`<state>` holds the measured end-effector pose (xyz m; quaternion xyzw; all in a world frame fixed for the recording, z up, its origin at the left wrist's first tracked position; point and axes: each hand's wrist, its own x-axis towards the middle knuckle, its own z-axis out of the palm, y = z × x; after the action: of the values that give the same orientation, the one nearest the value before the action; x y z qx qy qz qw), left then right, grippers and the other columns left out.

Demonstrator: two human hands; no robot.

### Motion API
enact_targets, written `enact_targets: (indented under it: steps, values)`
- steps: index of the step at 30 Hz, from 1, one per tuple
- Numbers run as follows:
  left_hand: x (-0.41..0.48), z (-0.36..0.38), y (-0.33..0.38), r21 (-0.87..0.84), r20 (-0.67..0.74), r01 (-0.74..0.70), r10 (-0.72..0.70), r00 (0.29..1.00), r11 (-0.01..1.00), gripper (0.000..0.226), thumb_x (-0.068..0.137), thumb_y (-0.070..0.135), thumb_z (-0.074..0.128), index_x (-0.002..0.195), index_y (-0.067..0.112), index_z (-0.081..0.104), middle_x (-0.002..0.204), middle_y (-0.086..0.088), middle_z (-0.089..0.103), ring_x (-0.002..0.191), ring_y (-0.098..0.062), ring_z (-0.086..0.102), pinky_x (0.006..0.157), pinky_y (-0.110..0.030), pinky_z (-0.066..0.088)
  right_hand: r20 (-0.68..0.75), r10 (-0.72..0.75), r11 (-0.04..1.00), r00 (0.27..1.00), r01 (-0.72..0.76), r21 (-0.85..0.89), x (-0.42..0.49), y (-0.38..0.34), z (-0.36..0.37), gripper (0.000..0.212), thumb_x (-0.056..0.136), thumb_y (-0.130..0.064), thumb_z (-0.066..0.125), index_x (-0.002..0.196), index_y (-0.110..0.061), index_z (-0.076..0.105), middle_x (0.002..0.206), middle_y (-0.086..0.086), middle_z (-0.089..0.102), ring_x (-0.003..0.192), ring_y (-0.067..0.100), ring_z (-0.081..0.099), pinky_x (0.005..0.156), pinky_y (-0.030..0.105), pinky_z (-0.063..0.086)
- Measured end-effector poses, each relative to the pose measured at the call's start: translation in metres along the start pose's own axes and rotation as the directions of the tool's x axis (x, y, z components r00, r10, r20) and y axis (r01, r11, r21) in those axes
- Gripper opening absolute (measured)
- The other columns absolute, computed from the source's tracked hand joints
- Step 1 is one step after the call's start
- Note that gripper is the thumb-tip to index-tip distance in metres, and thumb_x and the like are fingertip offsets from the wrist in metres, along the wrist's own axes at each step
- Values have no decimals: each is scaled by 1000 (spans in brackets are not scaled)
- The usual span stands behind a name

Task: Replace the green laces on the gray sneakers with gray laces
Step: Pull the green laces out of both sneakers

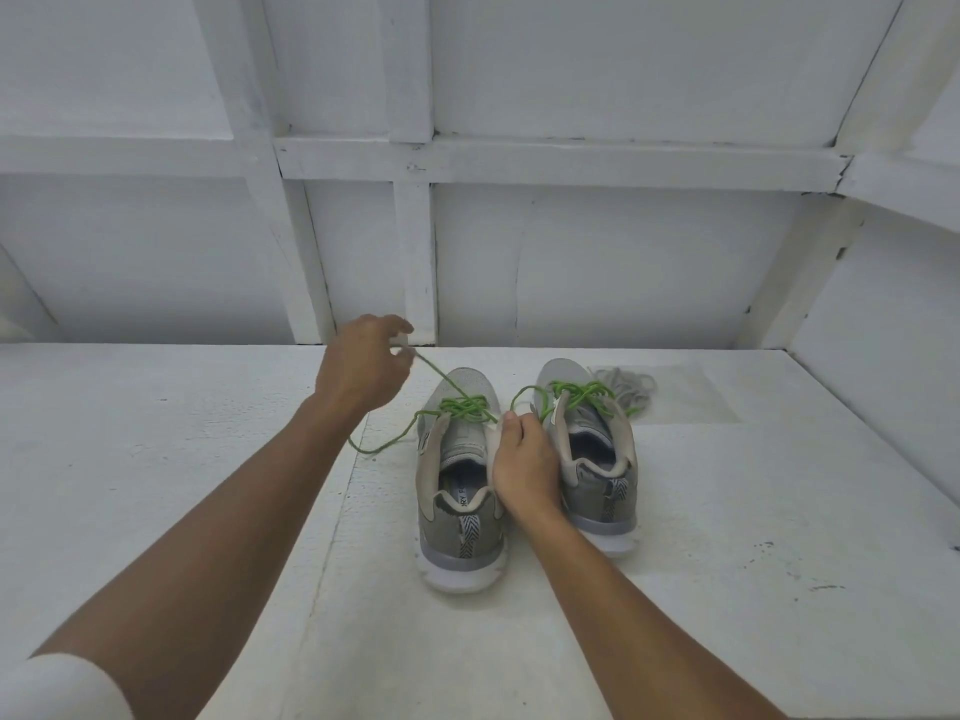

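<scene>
On my remote monitor the left hand point(363, 363) is raised to the far left of the left sneaker point(460, 517), its grip a closed pinch of thumb and fingertips on the free end of the green lace point(467, 407); the strand runs taut and slantwise from that pinch, down and rightward into the tangle over the eyelets, so I judge the coming pull must follow that same line, outward and leftward, off the shoe's toe-to-heel axis, which points straight away from me; the right hand point(524, 467), nearer the shoe, has its fingers curled on the inner edge of the collar beside the tongue, steadying it, wedged between the two shoes; the right sneaker point(602, 475) stands just beside, parallel, heel toward me, a second green lace point(576, 392) threaded in loose loops; the gray laces point(626, 387) lie heaped beyond and to the right of its toe, untouched, closer to the right hand; a slack loop of green trails over the white painted desk point(208, 407) left of the shoe; a white panelled wall point(597, 262) with framing battens closes the back and sides.
</scene>
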<state>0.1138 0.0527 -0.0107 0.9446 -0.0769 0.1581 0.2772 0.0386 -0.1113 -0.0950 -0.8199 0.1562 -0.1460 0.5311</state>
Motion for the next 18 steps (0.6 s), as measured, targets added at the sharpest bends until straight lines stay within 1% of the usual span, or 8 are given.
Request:
enact_targets:
  steps: [2,4,5,7,8,12,16,18]
  values:
    - [-7,9,4,55,84,-45,40,996,997,45,91,33,63,135,24,54,138,-5,52,124,-25,50,104,-41,40,3,8,1000,1000,-8,3,0,0,0,30,104,-30,34,90,-10,51,88,7,56,82,24,51,67,29,32]
    - [-14,23,10,50,167,-130,120,979,990,45,90,36,64,133,26,55,139,0,53,127,-23,48,107,-43,37,4,11,1000,1000,-11,-1,-1,-1,0,30,104,-31,33,90,-11,51,88,8,57,82,23,51,67,30,32]
    - [-17,30,13,43,222,-177,163,961,983,42,89,36,64,129,27,59,135,1,57,124,-22,50,106,-42,39,2,11,1000,1000,-11,-3,0,0,0,31,104,-31,33,92,-10,52,90,9,58,83,24,51,67,30,32]
    - [-23,44,21,60,330,-260,226,917,964,34,87,34,64,120,26,66,122,3,66,113,-18,57,101,-39,44,-3,7,1000,1000,-7,-4,0,0,-1,31,104,-30,34,94,-8,54,94,13,59,84,24,51,67,30,32]
    - [-26,48,25,74,356,-293,249,901,953,31,87,32,63,117,25,68,116,3,68,108,-17,59,97,-38,46,-5,1,1000,1000,-1,-4,0,0,-1,32,104,-30,34,95,-7,54,94,13,60,84,25,50,67,30,31]
    - [-30,57,32,61,338,-324,286,897,944,21,90,28,59,105,22,73,102,3,72,95,-17,62,88,-34,50,-6,-4,1000,1000,4,-4,0,0,-2,32,104,-29,34,95,-6,55,90,12,58,83,24,50,66,29,30]
    - [-23,49,26,46,299,-308,281,912,950,17,90,26,61,100,23,75,99,1,71,92,-17,62,86,-37,52,2,5,1000,1000,-5,-5,-1,-2,-2,32,104,-30,34,93,-7,53,87,8,55,82,24,50,66,30,31]
    - [-19,40,22,33,255,-279,262,931,960,17,90,23,61,99,21,75,98,2,72,91,-16,62,85,-35,52,4,9,1000,1000,-9,-6,-2,-2,-2,31,104,-31,33,90,-9,51,87,8,56,81,24,50,66,30,31]
